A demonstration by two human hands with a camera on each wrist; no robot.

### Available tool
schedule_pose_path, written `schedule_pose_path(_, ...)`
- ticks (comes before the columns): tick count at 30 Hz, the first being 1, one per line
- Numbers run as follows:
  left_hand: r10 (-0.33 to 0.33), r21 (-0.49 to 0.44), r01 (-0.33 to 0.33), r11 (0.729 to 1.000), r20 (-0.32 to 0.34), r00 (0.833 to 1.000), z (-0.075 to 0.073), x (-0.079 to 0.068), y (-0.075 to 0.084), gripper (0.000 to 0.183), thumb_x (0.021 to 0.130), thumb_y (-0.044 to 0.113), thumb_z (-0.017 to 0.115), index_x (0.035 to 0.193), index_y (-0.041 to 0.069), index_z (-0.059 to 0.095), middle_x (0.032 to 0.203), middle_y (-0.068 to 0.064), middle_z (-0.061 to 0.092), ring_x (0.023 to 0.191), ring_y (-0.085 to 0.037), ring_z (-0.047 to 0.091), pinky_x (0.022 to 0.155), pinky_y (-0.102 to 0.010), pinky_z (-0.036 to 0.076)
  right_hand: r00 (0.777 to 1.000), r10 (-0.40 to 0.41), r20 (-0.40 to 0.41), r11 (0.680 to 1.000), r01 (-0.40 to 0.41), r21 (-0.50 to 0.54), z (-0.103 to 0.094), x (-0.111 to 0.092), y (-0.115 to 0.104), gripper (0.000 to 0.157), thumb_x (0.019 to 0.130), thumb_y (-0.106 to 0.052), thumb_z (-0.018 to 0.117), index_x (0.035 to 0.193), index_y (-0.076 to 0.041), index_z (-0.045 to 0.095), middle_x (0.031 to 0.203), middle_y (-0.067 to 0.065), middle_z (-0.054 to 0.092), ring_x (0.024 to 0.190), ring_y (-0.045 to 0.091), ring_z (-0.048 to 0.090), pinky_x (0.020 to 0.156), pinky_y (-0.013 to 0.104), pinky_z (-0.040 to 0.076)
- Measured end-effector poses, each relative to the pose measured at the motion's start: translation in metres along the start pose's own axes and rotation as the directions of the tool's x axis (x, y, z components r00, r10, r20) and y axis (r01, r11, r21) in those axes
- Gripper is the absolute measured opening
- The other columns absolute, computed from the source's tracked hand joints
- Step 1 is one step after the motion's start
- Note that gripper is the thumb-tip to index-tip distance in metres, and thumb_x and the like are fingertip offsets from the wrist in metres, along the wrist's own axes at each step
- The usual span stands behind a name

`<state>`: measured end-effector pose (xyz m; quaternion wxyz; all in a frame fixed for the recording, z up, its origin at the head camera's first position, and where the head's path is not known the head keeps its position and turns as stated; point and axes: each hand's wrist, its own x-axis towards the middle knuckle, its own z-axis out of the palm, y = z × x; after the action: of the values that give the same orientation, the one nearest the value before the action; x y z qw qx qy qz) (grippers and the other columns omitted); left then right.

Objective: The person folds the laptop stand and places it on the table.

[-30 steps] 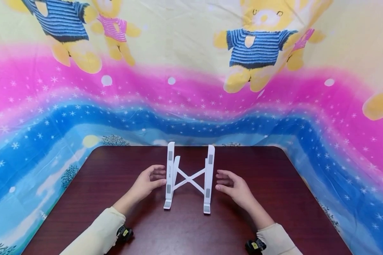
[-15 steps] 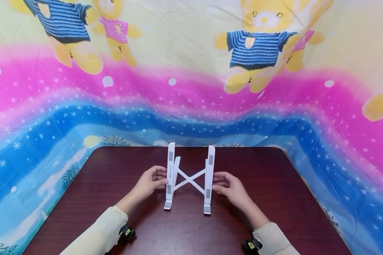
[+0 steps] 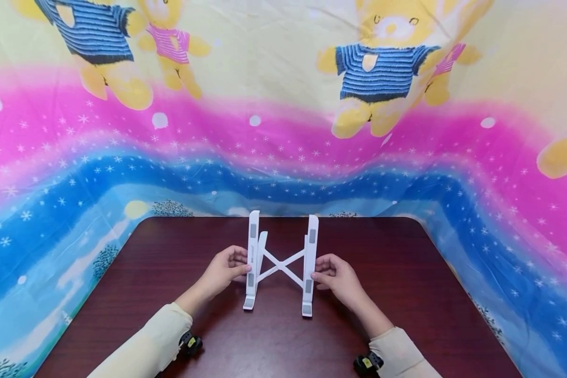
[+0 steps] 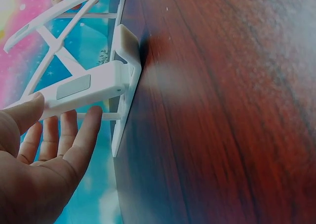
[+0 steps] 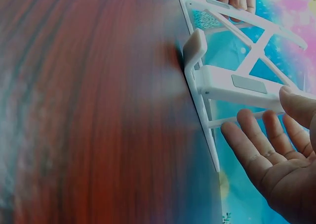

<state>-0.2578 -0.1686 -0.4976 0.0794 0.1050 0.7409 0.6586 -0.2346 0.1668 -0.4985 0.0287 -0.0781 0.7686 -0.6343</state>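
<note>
left hand (image 3: 223, 270) is half open beside the stand's left rail (image 3: 252, 257), its thumb tip lapping over the rail's edge and its 4 fingers loosely bent along the outer side, not wrapped around it. right hand (image 3: 337, 277) mirrors this at the right rail (image 3: 310, 262), thumb tip on the edge and fingers spread below; how firmly either thumb presses cannot be told. between the hands, the white stand (image 3: 280, 266) sits unfolded on the worktop (image 3: 283, 344), its 2 rails sloping up and away, joined by 2 crossed bars. each rail carries 3 grey pads (image 3: 253, 231) and ends in a hooked lip at its near end. farther out, each wrist bears a black device (image 3: 190, 344) by a cream sleeve (image 3: 137, 346). past the dark red-brown worktop hangs a cloth (image 3: 283, 131) printed with yellow bears in striped tops over pink and blue bands.
</note>
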Motion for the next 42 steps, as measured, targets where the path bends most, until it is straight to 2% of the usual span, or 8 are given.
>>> schedule_pose_path(6, -0.013, -0.002, 0.013, 1.0, -0.012, 1.0, 0.0, 0.0, -0.001, 0.03, 0.095, -0.003, 0.068, 0.121, -0.006, 0.055, 0.105, -0.017, 0.063, 0.09, -0.02, 0.067, 0.079, -0.059, 0.06, 1.0, 0.029, -0.003, 0.999, -0.029, 0.046, 0.006, 0.001, -0.001, 0.035, 0.088, 0.003, 0.077, 0.118, 0.003, 0.058, 0.105, 0.022, 0.065, 0.086, 0.023, 0.068, 0.073, 0.051, 0.063)
schedule_pose_path(14, -0.014, -0.013, 0.014, 1.0, -0.011, 1.0, 0.002, 0.001, 0.0, 0.03, 0.094, -0.003, 0.069, 0.121, -0.005, 0.055, 0.104, -0.017, 0.064, 0.089, -0.02, 0.067, 0.075, -0.052, 0.063, 0.999, 0.039, -0.012, 0.992, -0.037, 0.12, 0.011, 0.001, -0.002, 0.035, 0.088, 0.009, 0.073, 0.118, 0.004, 0.055, 0.104, 0.025, 0.062, 0.085, 0.025, 0.068, 0.073, 0.058, 0.061)
schedule_pose_path(27, -0.004, -0.055, 0.002, 0.998, -0.022, 1.0, 0.009, -0.001, -0.003, 0.032, 0.091, -0.008, 0.071, 0.119, -0.006, 0.055, 0.102, -0.017, 0.063, 0.086, -0.019, 0.068, 0.074, -0.055, 0.062, 0.997, 0.061, -0.044, 0.995, -0.057, 0.085, 0.005, 0.006, -0.003, 0.033, 0.089, 0.008, 0.072, 0.119, 0.002, 0.059, 0.103, 0.021, 0.063, 0.084, 0.023, 0.069, 0.073, 0.055, 0.062)
schedule_pose_path(37, -0.008, -0.066, 0.005, 0.998, -0.046, 0.999, 0.016, -0.005, 0.001, 0.034, 0.091, -0.006, 0.071, 0.121, -0.008, 0.055, 0.106, -0.022, 0.063, 0.088, -0.021, 0.066, 0.076, -0.059, 0.061, 0.997, 0.071, -0.009, 0.993, -0.07, 0.092, 0.0, 0.006, -0.004, 0.039, 0.09, 0.009, 0.071, 0.125, 0.001, 0.057, 0.11, 0.025, 0.063, 0.091, 0.028, 0.068, 0.075, 0.054, 0.062)
schedule_pose_path(42, -0.012, -0.063, 0.008, 0.998, -0.068, 0.998, 0.018, -0.007, 0.001, 0.035, 0.09, -0.007, 0.072, 0.122, -0.007, 0.057, 0.109, -0.024, 0.063, 0.088, -0.022, 0.066, 0.077, -0.058, 0.061, 0.998, 0.06, -0.007, 0.995, -0.059, 0.085, 0.0, 0.007, -0.003, 0.04, 0.09, 0.01, 0.07, 0.126, 0.001, 0.056, 0.109, 0.025, 0.063, 0.089, 0.026, 0.068, 0.074, 0.053, 0.063)
